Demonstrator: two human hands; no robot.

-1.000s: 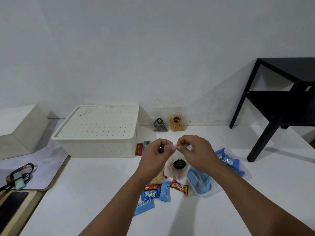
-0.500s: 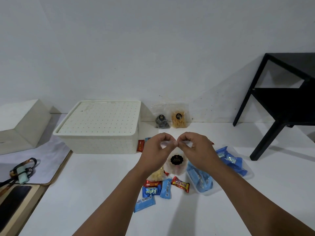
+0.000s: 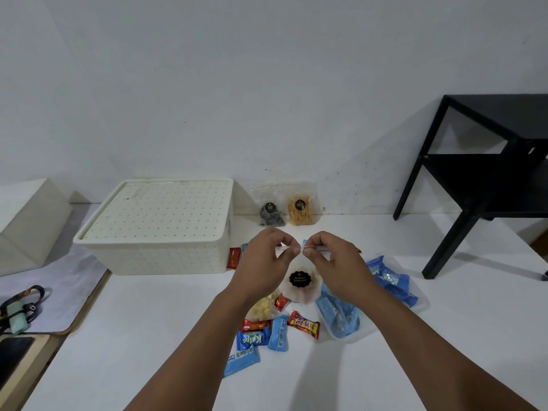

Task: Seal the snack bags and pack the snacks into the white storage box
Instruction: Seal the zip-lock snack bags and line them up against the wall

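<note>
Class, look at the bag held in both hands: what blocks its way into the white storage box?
The lid sits shut on the white storage box. The bag, pinched by left hand and right hand, cannot go in until it is lifted off.

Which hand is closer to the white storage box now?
Left. The left hand is just right of the white storage box; the right hand is farther right.

A black side table [image 3: 486, 185] with 2 levels stands at the right, against the pale wall [image 3: 267, 84]; its legs rest on the white surface [image 3: 133, 336]. At the far left sits a cream block-shaped box [image 3: 26, 223], tilted, on a pale grey mat [image 3: 68, 295]. On the mat's near edge lies a black strap with a mint-green clip [image 3: 19, 311]. Just below it, a dark flat slab [image 3: 13, 354] rests on a light wooden board [image 3: 32, 372].
</note>
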